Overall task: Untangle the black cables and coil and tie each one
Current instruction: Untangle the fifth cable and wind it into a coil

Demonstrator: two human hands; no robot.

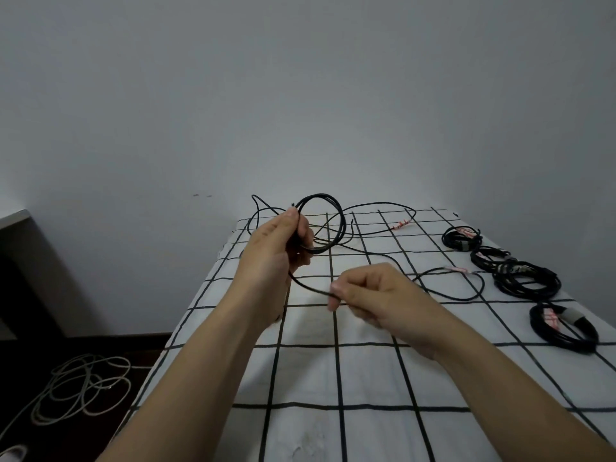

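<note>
My left hand [283, 243] is raised over the bed and grips a small coil of black cable [328, 213], several loops held upright between thumb and fingers. From the coil the same cable runs down to my right hand [370, 295], which pinches the strand between thumb and forefinger. Beyond it the loose cable [446, 295] trails across the checked sheet in a wide loop. A second loose black loop [383, 206] lies at the far end of the bed.
Several coiled and tied black cables [523, 278] lie along the right side of the white, black-gridded sheet [333, 378]. Two red-and-white twist ties [401, 224] [455, 270] lie on the sheet. A grey cable bundle [83, 385] sits on the dark floor at left.
</note>
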